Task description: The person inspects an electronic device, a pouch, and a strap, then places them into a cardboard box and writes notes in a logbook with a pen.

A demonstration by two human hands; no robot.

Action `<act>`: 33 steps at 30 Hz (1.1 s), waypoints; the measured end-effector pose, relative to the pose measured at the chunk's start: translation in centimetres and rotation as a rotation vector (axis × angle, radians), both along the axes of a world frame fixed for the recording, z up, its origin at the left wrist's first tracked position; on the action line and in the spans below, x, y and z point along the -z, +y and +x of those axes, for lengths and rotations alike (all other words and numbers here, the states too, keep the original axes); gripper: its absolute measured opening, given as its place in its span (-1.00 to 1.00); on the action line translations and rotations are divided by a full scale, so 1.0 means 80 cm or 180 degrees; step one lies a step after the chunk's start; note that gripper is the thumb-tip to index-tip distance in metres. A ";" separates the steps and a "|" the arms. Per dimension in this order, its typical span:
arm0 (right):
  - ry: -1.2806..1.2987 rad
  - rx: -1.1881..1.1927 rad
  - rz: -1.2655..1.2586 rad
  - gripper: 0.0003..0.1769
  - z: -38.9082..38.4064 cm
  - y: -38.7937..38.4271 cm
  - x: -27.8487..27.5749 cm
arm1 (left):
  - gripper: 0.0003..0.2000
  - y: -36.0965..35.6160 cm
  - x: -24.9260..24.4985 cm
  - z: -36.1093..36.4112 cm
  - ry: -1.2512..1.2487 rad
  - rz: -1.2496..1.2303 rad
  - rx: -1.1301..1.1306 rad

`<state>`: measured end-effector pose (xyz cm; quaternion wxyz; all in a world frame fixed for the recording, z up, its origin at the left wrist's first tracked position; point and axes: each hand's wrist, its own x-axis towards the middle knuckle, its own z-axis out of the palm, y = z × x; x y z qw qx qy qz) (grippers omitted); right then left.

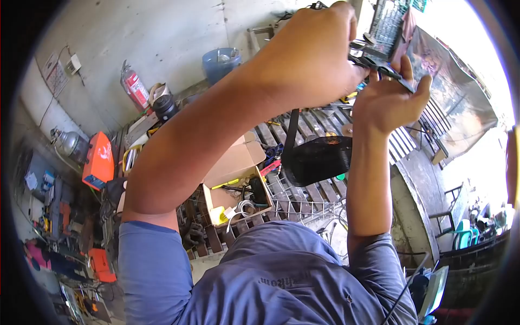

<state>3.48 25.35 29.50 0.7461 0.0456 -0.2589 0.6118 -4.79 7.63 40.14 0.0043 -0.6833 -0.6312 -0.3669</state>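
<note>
Left hand clamps one end of the black strip; right hand pinches it from below, likely for steadying. Both are raised above the slatted tabletop, clear of the cardboard box.

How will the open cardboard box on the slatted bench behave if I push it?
Probably light: the cardboard box seems to hold only cables and small parts. Its open flaps look floppy and may bend if grabbed. On the slatted bench it may catch in the gaps.
</note>
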 end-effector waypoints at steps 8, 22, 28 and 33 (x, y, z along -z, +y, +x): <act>-0.1161 -0.0472 0.0030 -0.59 0.055 0.019 -0.015 | -0.57 0.078 0.082 -0.040 -0.0339 -0.0003 0.0390; -0.1759 -0.0919 0.0356 -0.78 0.122 -0.009 0.012 | -0.65 0.105 0.106 0.014 0.0511 0.2092 0.0825; -0.1022 -0.1009 0.0437 -0.79 0.092 -0.005 0.014 | -0.74 0.103 0.103 0.013 0.0599 0.2545 0.0688; -0.0852 -0.0492 0.0600 -0.69 0.087 0.015 0.005 | -0.87 0.051 0.112 -0.015 -0.0826 0.1857 0.0222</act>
